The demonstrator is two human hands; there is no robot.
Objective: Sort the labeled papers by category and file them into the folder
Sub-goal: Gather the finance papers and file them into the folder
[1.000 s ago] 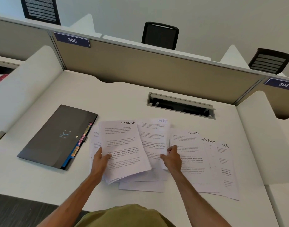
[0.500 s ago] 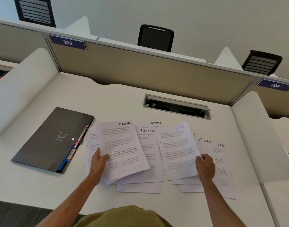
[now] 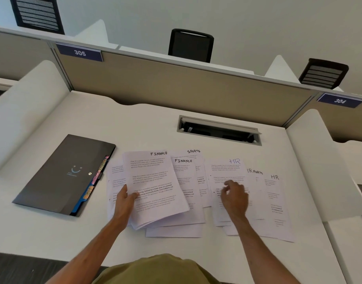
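Several loose papers (image 3: 188, 201) could slip and mix: left fingers (image 3: 135, 194) grip the FINANCE sheet (image 3: 155, 177); right fingers (image 3: 227, 184), seemingly released, touch the HR sheet (image 3: 227, 169).

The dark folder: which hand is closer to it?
Left. The left hand grips the Finance papers just right of the folder; the right hand is over the HR sheet, farther right.

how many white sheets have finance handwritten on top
2. One white paper sheet headed FINANCE lies topmost, gripped by the left hand; the second FINANCE sheet lies just right of it, partly covered. More may be hidden underneath.
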